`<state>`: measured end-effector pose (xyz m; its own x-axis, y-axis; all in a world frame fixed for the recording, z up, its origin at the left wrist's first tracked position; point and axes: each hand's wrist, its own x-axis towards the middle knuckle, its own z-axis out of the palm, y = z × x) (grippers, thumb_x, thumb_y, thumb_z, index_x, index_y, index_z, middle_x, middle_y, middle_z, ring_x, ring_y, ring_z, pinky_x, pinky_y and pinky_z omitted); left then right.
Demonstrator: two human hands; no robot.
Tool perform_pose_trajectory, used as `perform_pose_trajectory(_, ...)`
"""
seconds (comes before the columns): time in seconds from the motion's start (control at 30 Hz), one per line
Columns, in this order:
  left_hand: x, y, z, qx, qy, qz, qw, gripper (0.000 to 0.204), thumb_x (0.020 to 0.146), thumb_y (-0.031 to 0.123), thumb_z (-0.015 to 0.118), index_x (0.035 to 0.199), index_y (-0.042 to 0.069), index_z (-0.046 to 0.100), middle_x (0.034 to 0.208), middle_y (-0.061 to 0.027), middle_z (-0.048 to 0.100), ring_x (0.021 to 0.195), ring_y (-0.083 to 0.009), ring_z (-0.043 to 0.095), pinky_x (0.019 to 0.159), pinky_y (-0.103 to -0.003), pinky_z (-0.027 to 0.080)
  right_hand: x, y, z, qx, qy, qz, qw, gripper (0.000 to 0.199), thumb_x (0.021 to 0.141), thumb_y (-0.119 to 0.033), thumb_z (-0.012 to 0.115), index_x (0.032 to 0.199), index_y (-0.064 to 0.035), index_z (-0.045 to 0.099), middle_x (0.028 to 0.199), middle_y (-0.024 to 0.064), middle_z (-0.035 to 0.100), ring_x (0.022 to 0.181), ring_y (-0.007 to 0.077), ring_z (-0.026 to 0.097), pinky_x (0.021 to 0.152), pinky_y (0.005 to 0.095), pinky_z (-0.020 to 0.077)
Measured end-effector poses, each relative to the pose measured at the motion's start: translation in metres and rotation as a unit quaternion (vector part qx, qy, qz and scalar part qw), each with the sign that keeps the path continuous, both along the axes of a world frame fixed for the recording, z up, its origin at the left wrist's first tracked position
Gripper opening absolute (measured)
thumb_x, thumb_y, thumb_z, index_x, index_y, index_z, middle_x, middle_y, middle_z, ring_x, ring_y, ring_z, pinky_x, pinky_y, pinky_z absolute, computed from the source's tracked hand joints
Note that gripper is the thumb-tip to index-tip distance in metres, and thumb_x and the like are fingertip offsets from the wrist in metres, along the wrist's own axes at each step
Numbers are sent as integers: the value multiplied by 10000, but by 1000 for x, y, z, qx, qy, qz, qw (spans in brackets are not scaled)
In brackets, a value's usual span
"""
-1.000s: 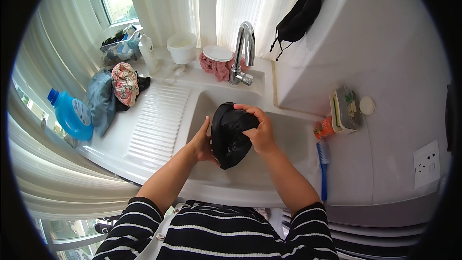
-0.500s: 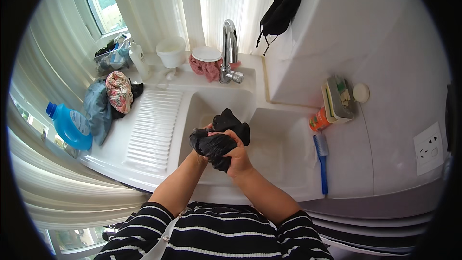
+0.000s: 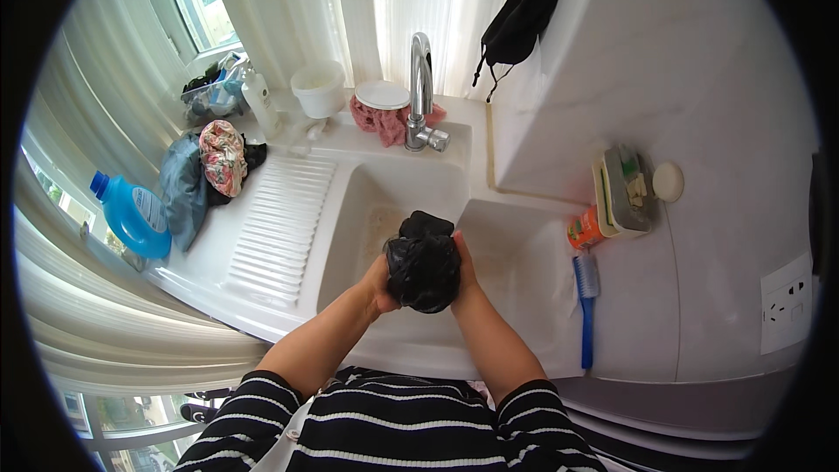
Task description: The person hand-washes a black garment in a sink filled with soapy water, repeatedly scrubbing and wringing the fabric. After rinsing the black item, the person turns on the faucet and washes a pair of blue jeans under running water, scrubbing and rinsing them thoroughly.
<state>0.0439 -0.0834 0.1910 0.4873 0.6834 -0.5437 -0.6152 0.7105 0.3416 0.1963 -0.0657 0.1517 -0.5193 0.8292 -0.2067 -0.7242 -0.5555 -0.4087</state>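
Note:
Between my two hands I hold a crumpled black bundle [image 3: 423,267] above the white sink [image 3: 350,236]. Its front part looks thin and shiny, and a duller black part sticks out at the far end; I cannot tell whether it is cloth or plastic. My left hand [image 3: 379,287] cups the bundle's left side, while my right hand [image 3: 467,264] presses against the right side. Most of the fingers are hidden behind or under the bundle. Beyond it stands the chrome faucet [image 3: 421,87], with no water seen running.
Left of the basin are a ribbed drainboard [image 3: 284,223], a blue detergent bottle [image 3: 140,217], a grey-blue cloth [image 3: 182,188] and a floral cloth [image 3: 223,157]. A white tub [image 3: 318,92] stands behind. On the right lie a blue brush [image 3: 585,310] and a wall-mounted holder [image 3: 625,192].
Both hands have shifted slightly right and spread to the bundle's sides, where before they squeezed it from above and below. The bundle looks rounder and more upright.

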Motion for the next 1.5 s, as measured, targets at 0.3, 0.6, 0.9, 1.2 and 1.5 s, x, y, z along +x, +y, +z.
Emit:
perform_pose_trajectory(0.3, -27, 5, -23, 37, -68, -34, 996, 579, 828, 538, 513, 1216, 109, 527, 1205, -140, 547, 1078, -310, 546, 906, -496, 442, 4, 24, -1, 78, -158, -75, 982, 270, 789, -197, 646, 988, -30, 574, 929, 82, 625, 886, 191, 607, 821, 324, 500)
perform_pose_trajectory(0.6, -8, 26, -29, -68, 5, 116, 991, 602, 850, 575, 433, 1237, 117, 481, 1203, -140, 541, 1056, -336, 557, 868, -644, 390, -18, 28, -7, 150, -301, -248, 909, 253, 768, -110, 710, 961, -36, 566, 919, 62, 606, 840, 167, 599, 735, 298, 514)
perform_pose_trajectory(0.9, 6, 28, -51, 252, 482, 199, 815, 251, 717, -4, 573, 967, 24, 578, 984, -107, 576, 863, -238, 576, 756, -334, 481, -27, 34, -44, -131, -153, -232, 952, 306, 868, -246, 613, 1087, -42, 549, 1005, 86, 615, 902, 220, 614, 782, 350, 518)
perform_pose_trajectory(1.2, 2, 15, -10, 491, 630, 105, 593, 324, 575, 22, 658, 886, 72, 582, 1029, -206, 466, 968, -386, 468, 822, -438, 420, -28, 38, -63, -87, -41, -85, 992, 220, 910, -200, 469, 996, -28, 576, 947, 77, 620, 866, 199, 611, 775, 313, 504)
perform_pose_trajectory(1.5, -6, 6, -15, 559, 618, 78, 547, 312, 571, 96, 704, 856, 69, 580, 1021, -223, 480, 995, -393, 449, 818, -456, 412, -23, 40, -61, -109, -166, -9, 980, 181, 899, -179, 487, 970, -44, 584, 883, 62, 621, 773, 175, 620, 697, 304, 521)
